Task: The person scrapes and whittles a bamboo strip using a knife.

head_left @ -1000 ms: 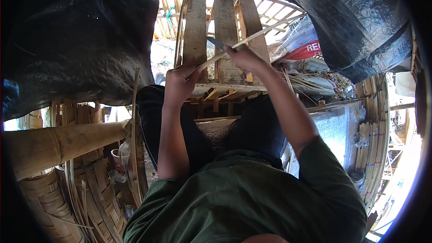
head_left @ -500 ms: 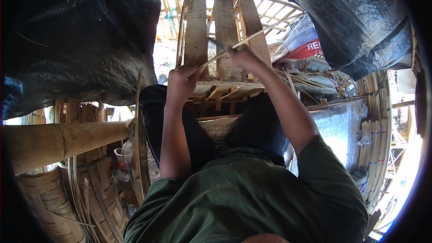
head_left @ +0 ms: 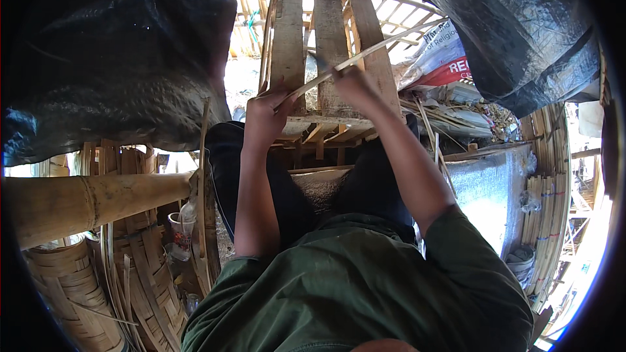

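A long, thin pale bamboo strip [head_left: 391,40] slants up to the right over a slatted wooden bench [head_left: 287,32]. My left hand [head_left: 266,105] is closed around its lower end, above the bench's near edge. Farther along the strip, my right hand [head_left: 354,87] grips a knife [head_left: 317,60]; its dark blade points up and left, close to the strip. The knife's handle is hidden inside my fist, and whether the edge touches the strip I cannot tell.
Dark plastic sheeting [head_left: 117,58] hangs at the left, with more sheeting [head_left: 521,32] at the upper right. A thick bamboo pole [head_left: 104,205] runs in from the left above woven baskets [head_left: 68,287]. Loose strips [head_left: 450,117] and a printed sack [head_left: 433,58] lie right of the bench.
My right hand and the knife have shifted slightly right along the strip, and my right forearm has drawn inward. My left hand keeps its hold, almost unmoved.
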Demonstrator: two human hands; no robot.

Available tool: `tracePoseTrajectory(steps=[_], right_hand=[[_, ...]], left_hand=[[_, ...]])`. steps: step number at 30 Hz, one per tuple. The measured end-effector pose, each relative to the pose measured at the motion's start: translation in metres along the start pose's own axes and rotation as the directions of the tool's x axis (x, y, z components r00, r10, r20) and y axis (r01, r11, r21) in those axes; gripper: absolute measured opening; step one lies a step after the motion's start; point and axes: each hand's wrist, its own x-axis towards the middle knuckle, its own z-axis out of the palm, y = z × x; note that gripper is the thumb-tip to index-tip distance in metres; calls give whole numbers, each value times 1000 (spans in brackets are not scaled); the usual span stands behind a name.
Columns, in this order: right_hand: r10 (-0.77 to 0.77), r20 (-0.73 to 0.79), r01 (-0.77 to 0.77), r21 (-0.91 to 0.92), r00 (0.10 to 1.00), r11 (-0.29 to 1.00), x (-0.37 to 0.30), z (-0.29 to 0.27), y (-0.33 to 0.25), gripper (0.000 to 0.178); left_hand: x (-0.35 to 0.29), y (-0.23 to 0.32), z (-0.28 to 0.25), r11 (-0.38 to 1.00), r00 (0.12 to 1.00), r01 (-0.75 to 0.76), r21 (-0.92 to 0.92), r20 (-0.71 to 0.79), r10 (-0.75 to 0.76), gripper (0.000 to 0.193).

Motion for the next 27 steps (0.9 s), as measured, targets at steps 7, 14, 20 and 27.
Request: tracePoseTrajectory(steps=[7,14,20,27], right_hand=[[63,33,-68,166,997,984,19,-11,12,62],[-23,145,12,71,989,997,-7,4,-25,61],[-57,-40,62,155,998,986,-21,17,-22,60],[12,-58,-8,70,998,998,6,12,3,68]], left_hand=[[-3,-13,2,1000,999,-28,-4,-23,28,7],[-8,-10,-7,969,966,246,-20,90,-243,13],[-6,-25,5,996,997,62,-68,-40,-65,9],[-4,-17,2,990,992,119,-73,-29,-122,9]])
